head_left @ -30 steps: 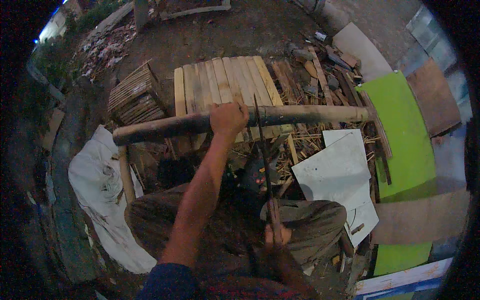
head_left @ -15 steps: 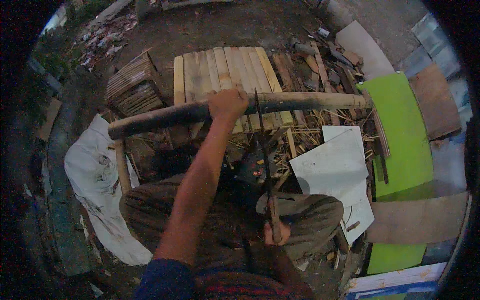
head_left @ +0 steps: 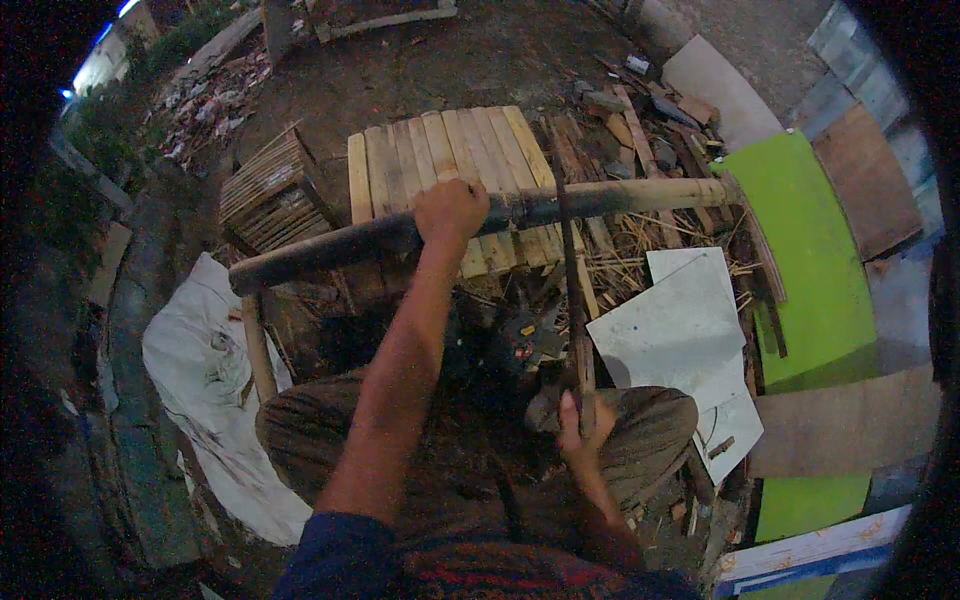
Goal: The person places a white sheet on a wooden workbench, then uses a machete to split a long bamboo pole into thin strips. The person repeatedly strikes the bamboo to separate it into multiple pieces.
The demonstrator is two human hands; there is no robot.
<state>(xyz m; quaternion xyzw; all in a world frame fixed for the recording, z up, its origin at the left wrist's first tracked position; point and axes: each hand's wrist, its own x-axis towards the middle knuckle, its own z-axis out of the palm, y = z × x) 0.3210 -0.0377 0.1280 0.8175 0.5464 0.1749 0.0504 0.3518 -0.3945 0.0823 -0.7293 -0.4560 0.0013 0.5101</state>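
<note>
Two bare hands are at work over a long bamboo pole (head_left: 610, 200) that lies across the scene from lower left to upper right, its darker left end near a white tarp (head_left: 200, 380) and its paler right end reaching the edge of a green board (head_left: 810, 260). The left hand (head_left: 452, 210) is stretched far forward and wrapped tightly around the pole near its middle, fingers curled over the top. The right hand (head_left: 578, 435) sits near the body, just above the right knee, closed around the wooden handle of a long thin blade (head_left: 570, 270) that runs away from the person and crosses the pole just right of the left hand; whether its edge bites into the pole or only lies against it cannot be told. Behind the pole, on the far side, a panel of pale wooden slats (head_left: 440, 150) lies flat on the dirt, with a stack of split bamboo strips (head_left: 265, 190) to its left and a heap of dark scrap wood (head_left: 640, 120) to its right. A white sheet (head_left: 680, 330) lies on the ground right of the blade, between the pole and the right knee, with straw-like shavings beside its far edge. The person sits with knees apart in dark striped trousers.
</note>
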